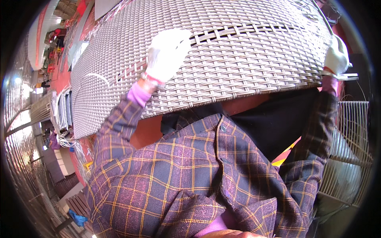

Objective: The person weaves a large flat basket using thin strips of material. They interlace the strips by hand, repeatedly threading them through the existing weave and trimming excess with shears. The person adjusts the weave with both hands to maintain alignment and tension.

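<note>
A large grey-brown woven wicker panel (238,63) lies in front of me. An open slit in the weave runs rightward from my left hand (168,51), and looser strands show on its other side. That hand wears a white glove and rests on the panel with its fingers curled together; whatever they pinch is hidden. At the panel's right edge is my right hand (336,57), gloved in white too and closed. A long thin strand (324,19) comes down to it from the far edge. A pale loose strip end (98,77) sticks up left of my left hand.
A light flat bar (348,76) juts out beside my right wrist. On the right stands a wire rack (351,135). Bundled pale strips (65,139) hang at the left, near stacked boards (63,162). Red flooring (147,133) shows below the panel.
</note>
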Tool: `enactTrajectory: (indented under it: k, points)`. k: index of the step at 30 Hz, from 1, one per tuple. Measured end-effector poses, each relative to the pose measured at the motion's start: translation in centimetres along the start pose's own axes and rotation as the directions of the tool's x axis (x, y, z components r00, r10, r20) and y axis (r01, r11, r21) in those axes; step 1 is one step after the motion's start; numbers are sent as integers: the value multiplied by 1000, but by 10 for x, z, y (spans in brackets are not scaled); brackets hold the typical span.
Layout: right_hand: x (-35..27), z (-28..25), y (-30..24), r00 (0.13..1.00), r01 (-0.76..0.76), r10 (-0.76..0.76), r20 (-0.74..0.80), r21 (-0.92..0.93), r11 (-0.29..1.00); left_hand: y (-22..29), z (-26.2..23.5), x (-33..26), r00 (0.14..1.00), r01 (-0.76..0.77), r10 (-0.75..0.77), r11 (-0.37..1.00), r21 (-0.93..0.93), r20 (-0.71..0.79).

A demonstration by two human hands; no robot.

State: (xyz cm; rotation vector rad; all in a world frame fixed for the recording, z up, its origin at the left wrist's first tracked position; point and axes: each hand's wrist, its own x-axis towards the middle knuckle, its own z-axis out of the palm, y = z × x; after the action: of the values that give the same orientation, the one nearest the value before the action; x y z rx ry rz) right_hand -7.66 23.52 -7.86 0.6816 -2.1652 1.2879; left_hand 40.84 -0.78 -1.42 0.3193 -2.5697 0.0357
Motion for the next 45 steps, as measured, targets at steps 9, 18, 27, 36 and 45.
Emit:
enactTrajectory:
  k: [9, 18, 27, 36, 45]
  points:
    - [-140, 69, -225, 444, 671, -809, 386, 455, 586, -1, 6, -33, 969, 245, -246, 965, 90, -4]
    - [-128, 46, -268, 246, 521, -448, 859, 273, 809, 11, -14, -84, 962, 233, -258, 943, -237, -84]
    - [-177, 72, -365, 46, 381, -814, 580, 743, 550, -47, -110, -176, 831, 555, -549, 803, 216, -96]
    - [-235, 107, -430, 85, 436, -922, 377, 819, 375, -66, -102, -180, 797, 597, -597, 757, 264, -89]
    - [-229, 111, -422, 29, 540, -887, 461, 740, 402, -74, -95, -155, 872, 483, -489, 853, 197, -21]
